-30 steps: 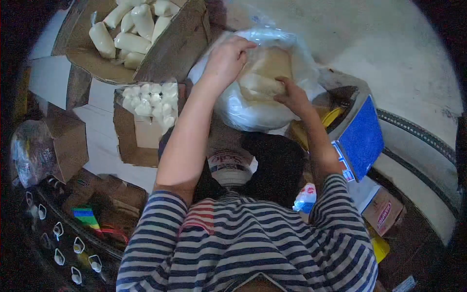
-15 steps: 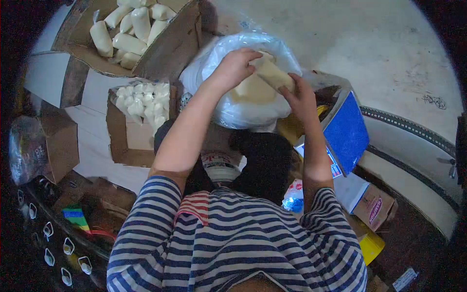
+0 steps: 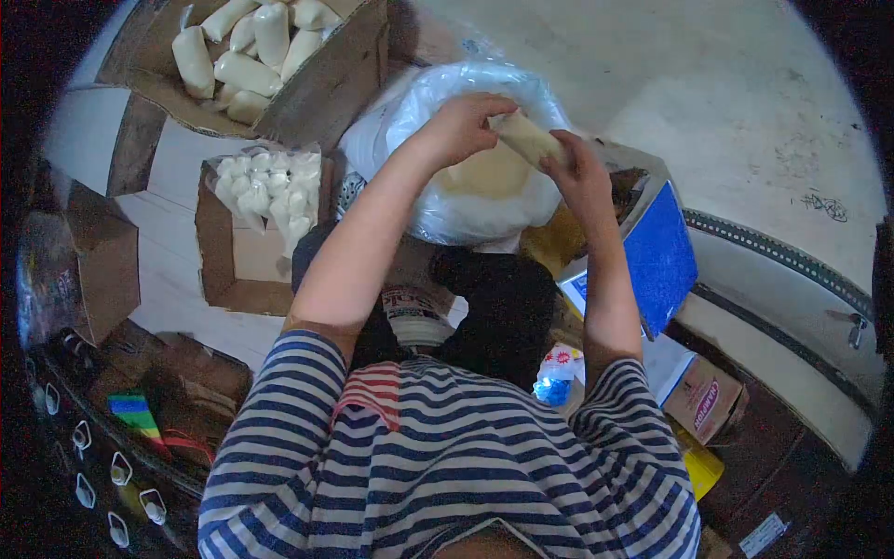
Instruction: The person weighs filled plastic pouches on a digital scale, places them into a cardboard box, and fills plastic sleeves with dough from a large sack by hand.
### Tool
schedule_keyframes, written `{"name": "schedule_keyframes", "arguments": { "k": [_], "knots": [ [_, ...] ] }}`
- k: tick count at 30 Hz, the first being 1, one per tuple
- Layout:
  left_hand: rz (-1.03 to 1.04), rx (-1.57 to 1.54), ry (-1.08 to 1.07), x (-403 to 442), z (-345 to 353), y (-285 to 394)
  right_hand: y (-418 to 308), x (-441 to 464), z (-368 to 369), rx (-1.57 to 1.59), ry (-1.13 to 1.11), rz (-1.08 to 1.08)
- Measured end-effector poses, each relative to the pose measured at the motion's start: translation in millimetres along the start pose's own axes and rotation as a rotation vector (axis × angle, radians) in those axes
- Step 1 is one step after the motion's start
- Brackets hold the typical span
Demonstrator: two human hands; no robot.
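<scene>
Both hands hold a clear plastic bag filled with a pale powder (image 3: 529, 142), tilted above a large plastic-lined sack (image 3: 442, 224). My left hand (image 3: 463, 129) pinches the bag's upper left end. My right hand (image 3: 579, 174) is wrapped around its lower right end. Inside the large sack lies pale yellowish powder (image 3: 484, 175), just below the bag.
A cardboard box (image 3: 321, 79) of several filled bags stands at upper left. Below it, a smaller box (image 3: 216, 265) holds small white-filled bags. A blue-topped device (image 3: 659, 261) sits close to my right forearm, near a brown carton (image 3: 708, 396).
The bag has risen slightly and turned a little between my hands. My right hand has shifted a bit to the right and up its end; both hands keep their hold.
</scene>
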State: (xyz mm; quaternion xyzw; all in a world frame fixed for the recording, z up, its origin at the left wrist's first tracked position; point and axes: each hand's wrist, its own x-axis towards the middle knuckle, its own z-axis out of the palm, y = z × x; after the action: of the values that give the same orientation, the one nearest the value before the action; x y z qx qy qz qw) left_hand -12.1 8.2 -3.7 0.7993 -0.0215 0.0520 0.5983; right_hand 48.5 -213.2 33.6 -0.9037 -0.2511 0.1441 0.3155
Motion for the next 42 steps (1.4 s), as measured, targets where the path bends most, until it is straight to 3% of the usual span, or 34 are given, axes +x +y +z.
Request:
{"name": "schedule_keyframes", "arguments": {
  "k": [3, 7, 15, 17, 32, 39, 42],
  "knots": [
    [0.032, 0.037, 0.016, 0, -1, -1, -20, 1, -8, -0.184, -0.001, 0.054],
    [0.053, 0.098, 0.047, 4, 3, -3, -34, 9, -13, -0.378, -0.011, -0.039],
    [-0.139, 0.082, 0.089, 6, 18, -7, -78, 21, -16, -0.918, -0.083, -0.092],
    [-0.148, 0.095, 0.105, 8, 21, -8, -84, 25, -17, -1.051, -0.050, -0.226],
    [-0.168, -0.066, 0.184, 11, 20, 4, -130, 48, -28, -1.288, -0.282, -0.269],
    [-0.198, -0.092, 0.182, 7, 16, 7, -122, 41, -34, -1.217, -0.207, -0.344],
    [-0.135, 0.113, 0.229, 4, 4, 3, -112, 42, -53, -1.104, -0.236, -0.170]
  ]
}}
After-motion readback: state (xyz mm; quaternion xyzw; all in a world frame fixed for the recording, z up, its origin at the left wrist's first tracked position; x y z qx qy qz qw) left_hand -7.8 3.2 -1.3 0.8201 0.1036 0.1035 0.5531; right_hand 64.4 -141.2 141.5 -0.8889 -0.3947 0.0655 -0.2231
